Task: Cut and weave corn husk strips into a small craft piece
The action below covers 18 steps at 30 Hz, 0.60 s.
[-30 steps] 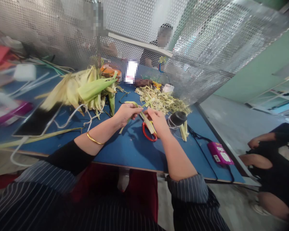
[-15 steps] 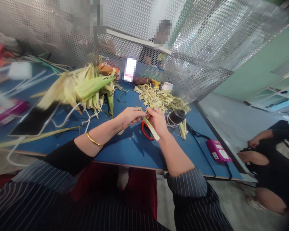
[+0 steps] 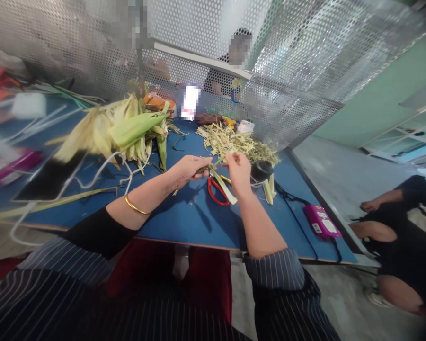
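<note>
My left hand (image 3: 193, 169) is closed on a bundle of pale green corn husk strips (image 3: 224, 185), and one strip hangs out toward the lower right. Just to its right, my right hand (image 3: 239, 171) pinches the end of a thin husk strand that runs across from the left hand. Beneath the hands lies a tool with looped red and yellow handles (image 3: 218, 193); its working end is covered. Beside the right wrist stands a black spool (image 3: 261, 170) wound with pale thread. Where the strand ends inside the right fingers is hidden.
Shredded husk pieces (image 3: 230, 142) are heaped behind the hands. A pile of whole corn husks (image 3: 128, 125) lies at the left, near a black tablet-like panel (image 3: 51, 177). A purple packet (image 3: 321, 220) sits at the right edge. Another person (image 3: 404, 227) sits at far right.
My right hand has moved a little up and right, away from the left, drawing a strand between them. More of the red and yellow handles shows now.
</note>
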### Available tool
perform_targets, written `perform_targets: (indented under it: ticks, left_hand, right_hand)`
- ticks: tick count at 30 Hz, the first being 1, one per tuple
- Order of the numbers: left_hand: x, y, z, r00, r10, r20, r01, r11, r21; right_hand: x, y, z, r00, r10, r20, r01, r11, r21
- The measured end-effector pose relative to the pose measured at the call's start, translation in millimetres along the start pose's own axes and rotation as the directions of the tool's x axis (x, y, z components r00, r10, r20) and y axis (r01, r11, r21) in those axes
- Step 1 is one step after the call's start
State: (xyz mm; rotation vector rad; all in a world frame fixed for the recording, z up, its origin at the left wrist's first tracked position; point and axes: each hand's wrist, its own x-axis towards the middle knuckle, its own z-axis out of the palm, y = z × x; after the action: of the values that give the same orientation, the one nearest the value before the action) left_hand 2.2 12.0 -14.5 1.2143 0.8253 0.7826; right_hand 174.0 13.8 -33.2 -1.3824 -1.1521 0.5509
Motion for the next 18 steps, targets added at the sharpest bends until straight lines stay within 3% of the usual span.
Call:
perform_targets:
  ticks: [1,3,5,7,9,11,14,18]
  left_hand:
    - [0,0,-0.1,1.0,0.007,-0.006,-0.007,1.0,0.027]
    - [0,0,0.1,0.999,0.016,-0.033,-0.012,0.994,0.107]
    - [0,-1,0.8,0.997,0.047,-0.057,-0.034,0.979,0.203]
    - [-1,-2,1.7,0.993,0.104,-0.059,-0.082,0.954,0.288]
    - [-2,-2,2.5,0.989,0.14,-0.039,-0.118,0.932,0.342]
    - [-3,-3,3.0,0.99,0.138,-0.026,-0.119,0.925,0.362]
    - [-4,-3,3.4,0.989,0.147,-0.009,-0.132,0.911,0.391]
    - [-6,-3,4.1,0.983,0.183,0.019,-0.174,0.891,0.42]
  right_hand:
    - [1,-2,-4,0.988,-0.139,-0.073,0.128,0.982,-0.141]
    - [0,-9,-9,0.936,-0.351,-0.015,0.326,0.883,-0.339]
    - [-5,-16,-10,0.91,-0.359,0.207,0.413,0.831,-0.374]
    - [-11,-22,-7,0.888,-0.281,0.363,0.403,0.857,-0.323]
    - [-16,-24,-4,0.889,-0.184,0.42,0.288,0.936,-0.201]
    - [-18,-23,-1,0.888,-0.048,0.458,0.052,0.999,0.005]
    - [-19,-18,1,0.85,0.111,0.514,-0.281,0.922,0.266]
    - [-20,-12,5,0.857,0.126,0.499,-0.344,0.862,0.374]
